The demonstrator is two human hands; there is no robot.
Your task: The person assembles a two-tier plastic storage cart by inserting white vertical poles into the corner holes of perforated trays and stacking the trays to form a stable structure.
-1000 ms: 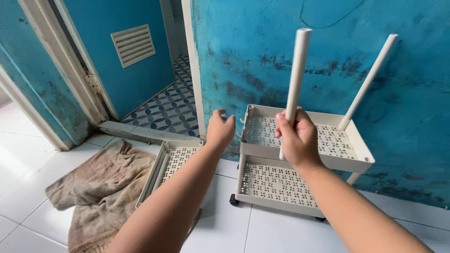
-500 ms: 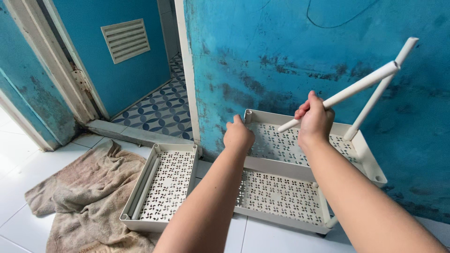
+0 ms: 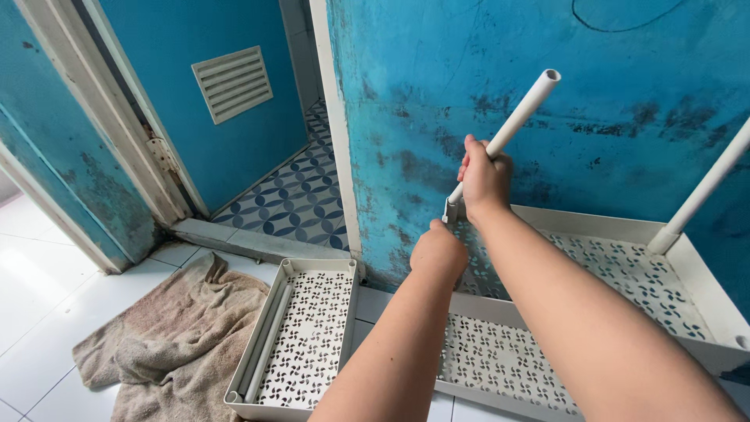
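Note:
My right hand (image 3: 484,178) grips a white plastic tube (image 3: 525,114) whose lower end meets the back left corner of the top tray (image 3: 601,232) of a white perforated shelf rack. The tube leans up to the right against the blue wall. My left hand (image 3: 439,250) is closed on the rack's left front edge, just below the tube's foot. A second white tube (image 3: 699,191) stands tilted in the tray's back right corner. The rack's lower tray (image 3: 500,359) shows beneath my arms.
A loose perforated white tray (image 3: 301,336) with white tubes lying in it rests on the white tiled floor beside a crumpled beige towel (image 3: 176,336). An open blue door (image 3: 226,86) with a vent leads to a patterned tile floor.
The camera moved closer. My right hand swung the tube from upright through a flat tilt and now holds it with its foot at the tray's back left corner. My left hand dropped onto the rack's edge.

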